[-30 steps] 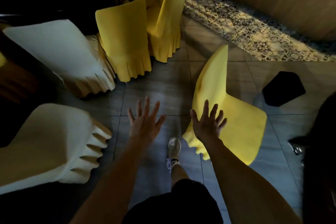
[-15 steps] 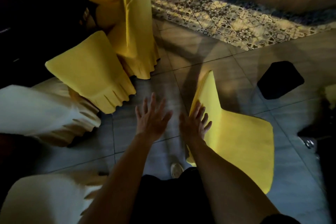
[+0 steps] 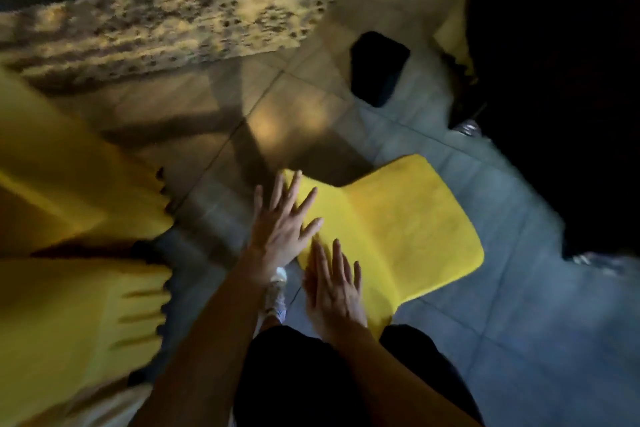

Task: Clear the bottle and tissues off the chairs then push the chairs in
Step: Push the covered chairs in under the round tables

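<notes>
A chair in a yellow cover (image 3: 408,229) stands on the tiled floor just ahead of me, its seat bare. My left hand (image 3: 282,224) lies flat, fingers spread, on the top of its backrest. My right hand (image 3: 334,288) rests open on the backrest's near edge. No bottle or tissues show on this seat. The frame is blurred by motion.
Two more yellow-covered chairs (image 3: 69,191) (image 3: 76,326) crowd the left side. A black object (image 3: 379,68) sits on the floor beyond the chair. A dark mass (image 3: 561,97) fills the right. A patterned tile strip (image 3: 166,17) runs across the far floor. My shoe (image 3: 277,291) is between my arms.
The view has swung to the right. Both hands have come onto the yellow chair's backrest; the left hand was off it before. The chairs on the left have slid toward the frame edge.
</notes>
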Demonstrator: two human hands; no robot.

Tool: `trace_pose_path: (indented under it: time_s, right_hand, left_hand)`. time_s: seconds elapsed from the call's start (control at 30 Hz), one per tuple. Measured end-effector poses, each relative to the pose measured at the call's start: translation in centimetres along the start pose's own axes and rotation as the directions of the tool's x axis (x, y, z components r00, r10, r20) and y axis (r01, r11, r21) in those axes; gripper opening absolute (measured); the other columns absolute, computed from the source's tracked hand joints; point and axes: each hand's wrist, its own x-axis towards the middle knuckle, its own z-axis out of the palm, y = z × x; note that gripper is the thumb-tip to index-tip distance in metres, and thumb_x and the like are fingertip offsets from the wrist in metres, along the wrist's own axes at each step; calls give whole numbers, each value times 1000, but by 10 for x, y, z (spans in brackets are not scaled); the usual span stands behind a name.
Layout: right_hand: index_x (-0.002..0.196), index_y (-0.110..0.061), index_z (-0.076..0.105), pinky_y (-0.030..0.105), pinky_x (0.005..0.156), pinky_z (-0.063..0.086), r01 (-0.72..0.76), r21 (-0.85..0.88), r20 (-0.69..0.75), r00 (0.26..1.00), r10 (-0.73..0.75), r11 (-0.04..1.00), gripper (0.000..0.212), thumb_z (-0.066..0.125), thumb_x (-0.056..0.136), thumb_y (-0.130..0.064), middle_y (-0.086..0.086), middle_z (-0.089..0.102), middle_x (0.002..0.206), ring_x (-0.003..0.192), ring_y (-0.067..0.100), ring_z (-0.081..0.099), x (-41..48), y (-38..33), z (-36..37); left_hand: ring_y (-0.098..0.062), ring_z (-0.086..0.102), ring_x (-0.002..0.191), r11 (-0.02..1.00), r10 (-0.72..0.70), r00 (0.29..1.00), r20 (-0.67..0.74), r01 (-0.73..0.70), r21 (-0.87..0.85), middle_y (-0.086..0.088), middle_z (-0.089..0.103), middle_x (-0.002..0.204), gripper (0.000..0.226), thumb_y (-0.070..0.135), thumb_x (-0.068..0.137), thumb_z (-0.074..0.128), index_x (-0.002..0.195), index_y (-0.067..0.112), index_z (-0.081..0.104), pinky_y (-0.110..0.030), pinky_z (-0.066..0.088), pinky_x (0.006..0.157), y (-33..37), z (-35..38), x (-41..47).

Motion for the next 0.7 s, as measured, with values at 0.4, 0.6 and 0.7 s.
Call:
trace_pose_path:
  time_s: [0.4,0.6,0.7]
  right_hand:
    - [153,-20,49,62,120,29,-444,-26,-275,865,420,896,71,27,99,-61,24,41,159,142,41,49,-3,-25,1]
    - [161,-28,27,57,127,5,-701,87,-298,660,690,708,78,7,97,-67,18,19,171,156,34,21,1,-50,7]
    - [160,-28,28,58,127,1,-751,143,-348,571,743,644,74,9,100,-66,17,18,171,157,33,19,6,-57,12]
  left_hand:
    - [-31,20,154,877,475,869,137,-481,10,-3,32,165,76,69,96,11,143,31,56,-63,-2,120,-21,1,38]
    - [-34,21,153,868,489,853,182,-496,-7,-7,38,162,88,73,89,3,135,29,64,-58,-8,119,-21,3,42]
    - [-35,29,150,874,485,863,142,-485,-36,-8,48,155,89,76,87,7,123,28,72,-57,-5,120,-18,8,42]
